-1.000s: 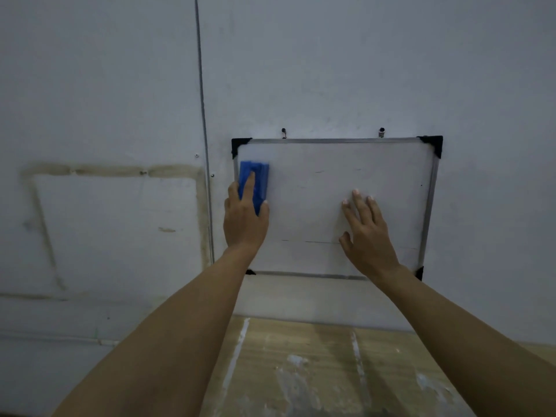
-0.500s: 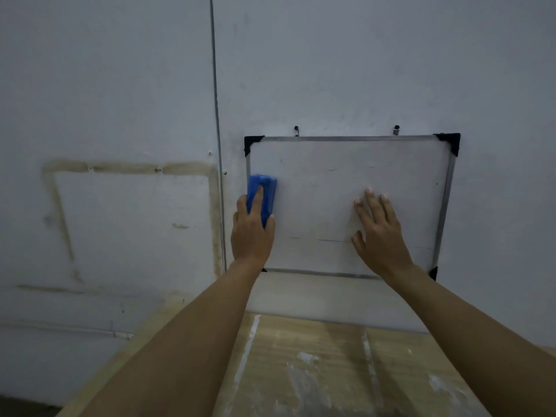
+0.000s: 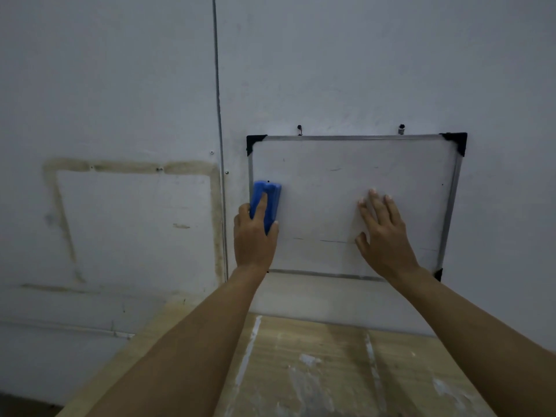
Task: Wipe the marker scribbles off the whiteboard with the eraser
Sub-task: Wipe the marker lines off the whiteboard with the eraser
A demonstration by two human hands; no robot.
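A: Lower now — eraser (image 3: 266,203) has slid down the left edge of the whiteboard (image 3: 346,182) from nearer the top corner. Right hand unchanged.

B: Left to right, please.

A: Stained wall outline far left. Then left hand (image 3: 254,236), fingers curled round the blue eraser, pressing it flat to the board, long axis upright, just inside the left frame. Right hand (image 3: 385,236) open, palm spread on the board's lower middle, holding nothing, bracing. Table (image 3: 316,371) below.

B: Marks left?

A: Faint strokes only: one up top, one thin line low, running between the hands. They lie rightward of the eraser; left hand nearer.
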